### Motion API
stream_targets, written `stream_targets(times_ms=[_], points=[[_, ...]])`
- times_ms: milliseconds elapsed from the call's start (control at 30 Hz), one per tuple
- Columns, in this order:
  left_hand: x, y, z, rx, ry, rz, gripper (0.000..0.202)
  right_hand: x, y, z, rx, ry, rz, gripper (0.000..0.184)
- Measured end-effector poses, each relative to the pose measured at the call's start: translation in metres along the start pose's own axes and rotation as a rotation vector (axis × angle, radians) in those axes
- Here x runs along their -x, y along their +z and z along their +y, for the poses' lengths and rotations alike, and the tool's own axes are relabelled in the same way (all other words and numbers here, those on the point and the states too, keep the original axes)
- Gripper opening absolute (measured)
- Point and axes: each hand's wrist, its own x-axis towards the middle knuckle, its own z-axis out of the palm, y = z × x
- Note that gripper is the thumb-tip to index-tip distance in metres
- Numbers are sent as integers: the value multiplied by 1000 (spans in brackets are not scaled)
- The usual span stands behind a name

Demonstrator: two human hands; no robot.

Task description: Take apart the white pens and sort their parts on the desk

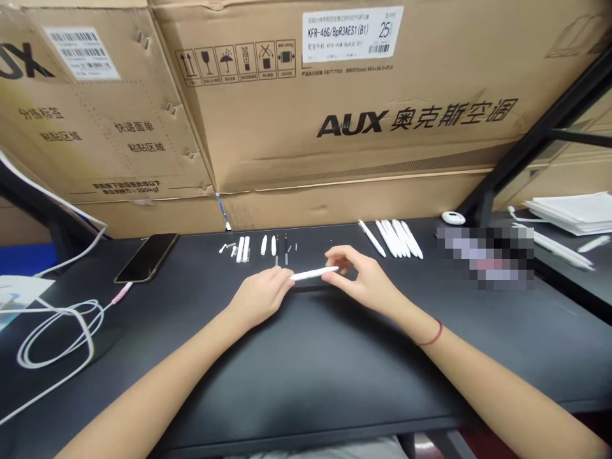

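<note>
"Black tabletop [306,370], boxes [358,95] behind. Grip?"
"L hand [261,295] pinches pen [312,275]; R hand [362,278] half-curled at other end, can't tell if gripping."
"Pen's axis?"
"Approx. L–R, tapered end R, over tabletop, btwn hands."

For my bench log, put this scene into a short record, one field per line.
Left hand: holds one end of a white pen
Right hand: at the pen's other end, grip unclear
Loose parts: white pen barrels, pointed white pen sections, slim pen refills
Right of those: row of white pens
Far left: smartphone, white cable
Surface: black tabletop
Backdrop: AUX cardboard box
</note>
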Motion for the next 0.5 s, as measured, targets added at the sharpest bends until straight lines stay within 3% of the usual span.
stream_targets(times_ms=[100, 233, 400, 500], points=[[2, 2, 0, 13, 50, 52, 40, 0, 0, -3, 3, 80, -61, 23], [2, 2, 4, 218, 10, 50, 37, 0, 2, -6, -138, -5, 7, 16], [2, 2, 11, 464, -75, 10, 36, -5, 9, -9, -358, 186, 70, 26], [1, 3, 16, 690, -143, -35, 33, -10, 14, -13, -576, 210, 117, 33]])
